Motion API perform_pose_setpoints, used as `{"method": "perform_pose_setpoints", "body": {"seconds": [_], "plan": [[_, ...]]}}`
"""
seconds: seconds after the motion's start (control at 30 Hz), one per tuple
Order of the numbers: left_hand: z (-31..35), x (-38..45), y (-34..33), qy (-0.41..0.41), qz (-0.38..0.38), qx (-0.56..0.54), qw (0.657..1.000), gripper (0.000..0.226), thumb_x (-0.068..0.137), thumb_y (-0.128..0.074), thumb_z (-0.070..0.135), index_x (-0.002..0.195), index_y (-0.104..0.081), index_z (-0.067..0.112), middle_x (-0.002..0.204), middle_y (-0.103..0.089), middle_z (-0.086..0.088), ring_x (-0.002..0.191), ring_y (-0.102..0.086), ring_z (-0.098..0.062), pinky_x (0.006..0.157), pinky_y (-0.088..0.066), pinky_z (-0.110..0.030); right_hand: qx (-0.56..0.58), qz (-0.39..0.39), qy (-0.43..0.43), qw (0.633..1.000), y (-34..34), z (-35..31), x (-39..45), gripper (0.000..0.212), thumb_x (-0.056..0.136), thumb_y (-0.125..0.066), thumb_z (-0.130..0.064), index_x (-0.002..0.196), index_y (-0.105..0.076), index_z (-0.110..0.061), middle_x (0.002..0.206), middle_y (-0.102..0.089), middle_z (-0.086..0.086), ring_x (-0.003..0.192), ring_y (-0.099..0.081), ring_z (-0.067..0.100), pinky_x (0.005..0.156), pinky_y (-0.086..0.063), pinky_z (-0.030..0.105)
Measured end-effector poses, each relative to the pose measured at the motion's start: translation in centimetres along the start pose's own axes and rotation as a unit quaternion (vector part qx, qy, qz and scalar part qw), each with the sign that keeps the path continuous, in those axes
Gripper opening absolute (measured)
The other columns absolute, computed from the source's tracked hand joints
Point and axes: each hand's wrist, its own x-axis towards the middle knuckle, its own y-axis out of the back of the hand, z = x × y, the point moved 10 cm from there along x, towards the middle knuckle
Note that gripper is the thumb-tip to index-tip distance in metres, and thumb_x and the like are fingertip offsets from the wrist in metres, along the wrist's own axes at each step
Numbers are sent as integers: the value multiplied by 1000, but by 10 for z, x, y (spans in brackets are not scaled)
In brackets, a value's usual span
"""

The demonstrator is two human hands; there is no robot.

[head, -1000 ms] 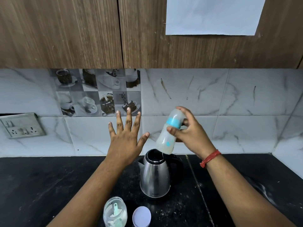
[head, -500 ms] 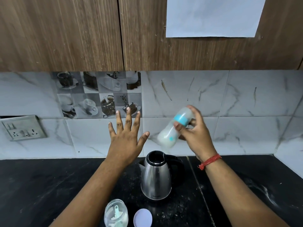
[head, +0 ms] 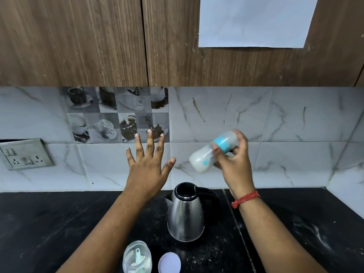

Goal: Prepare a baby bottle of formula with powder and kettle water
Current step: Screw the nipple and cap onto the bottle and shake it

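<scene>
Black counter [head: 49, 223], marble tiles behind. Right hand [head: 234, 164] has fingers and thumb curled round the bottle [head: 212, 152], tilted in the air above the kettle [head: 186, 213], milky inside, blurred. Left hand [head: 147, 170] hovers flat, fingers spread, holding nothing. Powder jar [head: 137, 257] and lid [head: 169, 263] sit nearest.

A capped bottle [head: 212, 152] of milky liquid with a blue collar is held tilted, base down-left, above an open steel kettle [head: 186, 213]. An open powder jar [head: 137, 257] with a scoop is set beside its lid [head: 169, 263].
</scene>
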Motion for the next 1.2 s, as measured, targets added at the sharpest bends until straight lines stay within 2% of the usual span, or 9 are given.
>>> {"method": "perform_pose_setpoints", "body": {"seconds": [0.17,0.27,0.4,0.5,0.6,0.73,0.83,0.97,1.2], "plan": [[2,-3,1,-7,2,6,1000,78,90,8,80,155,28,43,165,37,3,151,37,-30,123,8,-64,-35,-87,-21,995,-16,4,1,67,85,-81,-32,136,-42,-52,118,-63,1,96,-72,13,69,-64,34],[2,-2,2,-2,1,-4,1000,78,90,6,79,156,27,42,164,39,4,150,38,-28,123,8,-63,46,25,-19,998,12,5,5,67,85,-78,-38,138,-38,-44,119,-62,2,99,-73,15,70,-64,37],[1,-3,3,-6,-5,12,1000,78,87,12,81,152,34,44,163,42,5,149,41,-28,123,9,-63,-47,-116,-19,992,-14,3,0,69,82,-83,-36,134,-43,-55,116,-64,0,95,-73,14,68,-63,32],[2,-3,2,0,-4,0,1000,78,87,13,81,152,33,44,163,41,5,148,42,-27,123,10,-62,20,-7,-17,1000,11,3,6,67,87,-79,-33,138,-39,-50,120,-62,0,97,-72,11,70,-63,33],[7,-4,2,-12,-6,12,1000,76,85,16,82,149,37,46,164,40,5,149,41,-28,122,12,-61,-34,-88,-22,995,-7,1,6,66,85,-81,-32,135,-43,-53,117,-63,2,96,-71,11,68,-63,33],[7,-3,4,-7,-4,-1,1000,77,85,14,82,150,36,46,165,38,4,149,40,-28,122,12,-61,40,11,-13,999,16,-3,11,68,85,-80,-34,140,-40,-45,115,-62,-4,96,-72,7,70,-64,37],[9,-4,5,-15,-6,11,1000,76,84,16,82,148,39,46,164,41,5,148,42,-28,122,12,-62,-22,-97,-29,995,-8,-1,8,69,83,-83,-33,137,-44,-50,116,-63,2,96,-73,17,68,-64,37],[10,-3,6,-10,-2,-1,1000,77,85,15,82,150,36,46,163,42,6,147,44,-26,122,13,-62,41,9,-13,999,14,-6,10,67,87,-79,-32,140,-40,-43,116,-62,-2,94,-73,7,69,-63,37],[10,-3,10,-7,5,4,1000,77,86,13,81,151,35,46,165,38,4,149,40,-28,124,9,-64,24,1,1,1000,9,-15,10,68,88,-78,-32,142,-38,-41,115,-62,-1,94,-73,10,67,-63,33]]}}
